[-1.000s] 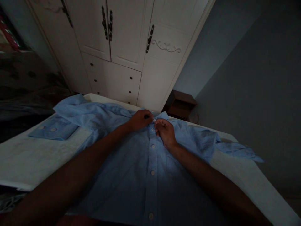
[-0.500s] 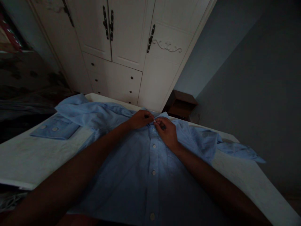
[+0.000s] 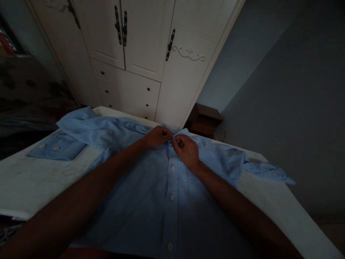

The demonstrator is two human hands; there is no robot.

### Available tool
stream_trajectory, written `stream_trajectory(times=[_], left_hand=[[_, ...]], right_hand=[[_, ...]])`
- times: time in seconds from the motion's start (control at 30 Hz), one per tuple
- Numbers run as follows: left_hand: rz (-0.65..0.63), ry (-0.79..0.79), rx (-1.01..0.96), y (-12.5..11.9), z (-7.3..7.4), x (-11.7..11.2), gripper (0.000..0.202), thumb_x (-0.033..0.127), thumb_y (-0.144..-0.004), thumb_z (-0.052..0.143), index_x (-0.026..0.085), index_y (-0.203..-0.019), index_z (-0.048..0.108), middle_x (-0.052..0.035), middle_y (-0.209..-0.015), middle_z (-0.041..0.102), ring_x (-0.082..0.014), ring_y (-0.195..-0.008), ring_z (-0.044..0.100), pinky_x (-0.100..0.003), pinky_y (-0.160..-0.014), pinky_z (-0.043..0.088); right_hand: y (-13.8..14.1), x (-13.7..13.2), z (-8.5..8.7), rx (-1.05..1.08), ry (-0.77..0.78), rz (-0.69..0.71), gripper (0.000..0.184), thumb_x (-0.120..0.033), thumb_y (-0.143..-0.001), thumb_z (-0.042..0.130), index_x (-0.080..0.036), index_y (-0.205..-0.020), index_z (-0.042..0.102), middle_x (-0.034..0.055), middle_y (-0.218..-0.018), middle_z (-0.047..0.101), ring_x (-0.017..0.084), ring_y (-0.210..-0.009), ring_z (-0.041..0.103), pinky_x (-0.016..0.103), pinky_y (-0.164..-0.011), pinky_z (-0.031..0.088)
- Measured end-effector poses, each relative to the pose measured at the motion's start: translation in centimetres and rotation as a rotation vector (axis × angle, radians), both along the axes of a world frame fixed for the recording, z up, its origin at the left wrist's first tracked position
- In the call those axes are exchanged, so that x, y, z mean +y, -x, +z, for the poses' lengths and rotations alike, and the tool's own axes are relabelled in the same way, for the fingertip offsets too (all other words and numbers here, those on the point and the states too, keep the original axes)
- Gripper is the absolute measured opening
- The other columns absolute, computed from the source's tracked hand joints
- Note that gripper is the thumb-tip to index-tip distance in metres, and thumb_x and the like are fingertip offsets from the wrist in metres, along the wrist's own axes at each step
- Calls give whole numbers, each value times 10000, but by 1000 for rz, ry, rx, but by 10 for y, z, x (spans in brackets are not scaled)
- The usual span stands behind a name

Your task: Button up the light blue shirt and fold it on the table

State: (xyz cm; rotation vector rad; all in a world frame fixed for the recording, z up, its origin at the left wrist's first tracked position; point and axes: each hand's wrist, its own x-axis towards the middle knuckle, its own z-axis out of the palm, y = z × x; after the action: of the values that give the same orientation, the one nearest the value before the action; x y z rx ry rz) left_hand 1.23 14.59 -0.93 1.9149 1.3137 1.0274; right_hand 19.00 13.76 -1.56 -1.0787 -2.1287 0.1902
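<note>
A light blue button-up shirt [image 3: 145,194] lies front up on a pale table [image 3: 35,183], its collar at the far edge and its sleeves out to both sides. Several pale buttons run down its front strip. At the neck, just below the collar, my left hand [image 3: 159,136] pinches the shirt's front edge. My right hand [image 3: 188,149] is closed beside it, thumb and fingers pinching the same spot near the top of the button strip. The fingertips nearly meet, and they hide the bit of cloth or button between them.
A white wardrobe [image 3: 145,43] with dark handles and drawers stands beyond the table. To its right is a low brown wooden cabinet [image 3: 206,118] by a grey wall [image 3: 296,118]. The left cuff [image 3: 54,147] of the shirt lies folded on the table.
The view has shifted slightly, so everything sits a little further left. Both hands stay at the shirt's neck, pinching, with their fingertips slightly closer together.
</note>
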Motion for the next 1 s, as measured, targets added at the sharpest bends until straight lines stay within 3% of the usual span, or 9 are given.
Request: stream_trajectory(times=[0.23,0.53,0.8,1.0], left_hand=[[81,-70,72,-6,-1,-4,161,286,-732,570,164,-717,674,-17,-714,686,-140,-680,614,-240,-645,465],[104,-126,73,-3,3,-6,129,263,-696,622,166,-740,696,-34,-780,719,-162,-746,652,-269,-711,493],[-18,-38,17,7,2,0,160,271,-715,616,167,-775,721,-26,-773,733,-148,-738,664,-256,-727,507],[-35,8,62,9,4,0,190,306,-758,581,153,-777,693,-10,-729,691,-140,-709,626,-243,-685,477]], right_hand=[[2,3,-1,20,11,-45,55,-228,-772,595,-221,-718,584,5,-743,636,153,-665,558,270,-670,422],[1,4,0,12,24,-40,30,-220,-777,597,-220,-750,611,16,-769,646,158,-676,568,274,-668,425],[-2,5,-3,-5,-18,23,101,-275,-859,587,-213,-841,664,29,-831,672,161,-718,605,274,-688,445],[-4,8,-6,2,-117,69,190,-352,-929,535,-216,-921,669,41,-861,659,178,-779,614,295,-738,489]])
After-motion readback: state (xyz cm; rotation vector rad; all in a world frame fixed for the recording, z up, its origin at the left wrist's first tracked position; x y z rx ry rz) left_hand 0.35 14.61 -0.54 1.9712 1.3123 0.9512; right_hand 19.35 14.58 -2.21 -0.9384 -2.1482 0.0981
